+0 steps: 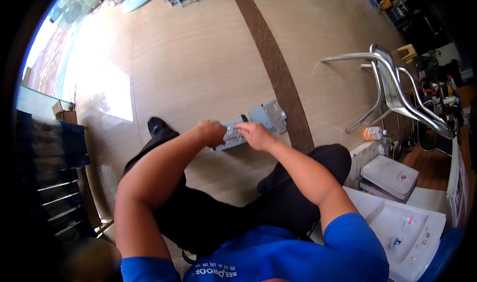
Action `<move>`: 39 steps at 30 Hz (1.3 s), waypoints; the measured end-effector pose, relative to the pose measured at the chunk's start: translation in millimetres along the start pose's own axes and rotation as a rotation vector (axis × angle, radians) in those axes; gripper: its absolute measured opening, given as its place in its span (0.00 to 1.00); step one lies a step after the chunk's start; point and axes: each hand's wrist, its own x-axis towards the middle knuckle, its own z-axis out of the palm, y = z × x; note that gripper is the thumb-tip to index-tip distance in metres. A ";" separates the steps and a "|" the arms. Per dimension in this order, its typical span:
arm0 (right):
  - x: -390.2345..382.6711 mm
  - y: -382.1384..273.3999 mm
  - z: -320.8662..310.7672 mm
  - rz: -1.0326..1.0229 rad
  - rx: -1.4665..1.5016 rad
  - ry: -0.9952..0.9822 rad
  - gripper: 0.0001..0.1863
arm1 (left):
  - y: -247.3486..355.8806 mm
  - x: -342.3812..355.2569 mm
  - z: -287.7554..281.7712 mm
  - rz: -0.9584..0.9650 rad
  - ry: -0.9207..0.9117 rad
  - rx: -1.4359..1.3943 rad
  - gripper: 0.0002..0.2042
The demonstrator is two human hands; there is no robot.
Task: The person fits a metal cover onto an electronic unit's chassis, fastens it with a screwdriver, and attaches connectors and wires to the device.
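At twelve o'clock on the glossy floor (198, 58) lay a long, boxy, metallic grey unit (260, 118). The left hand (212, 132) and right hand (254, 134) were slightly apart over it; their grip I could not tell.

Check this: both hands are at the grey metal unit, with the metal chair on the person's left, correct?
Wrong side: the head view shows the metal chair on the person's right. The left hand and right hand are at the grey metal unit.
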 end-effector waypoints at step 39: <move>0.8 -8.4 -2.9 0.108 0.025 -0.008 0.10 | 2.8 -3.9 -4.4 0.000 -0.048 -0.010 0.22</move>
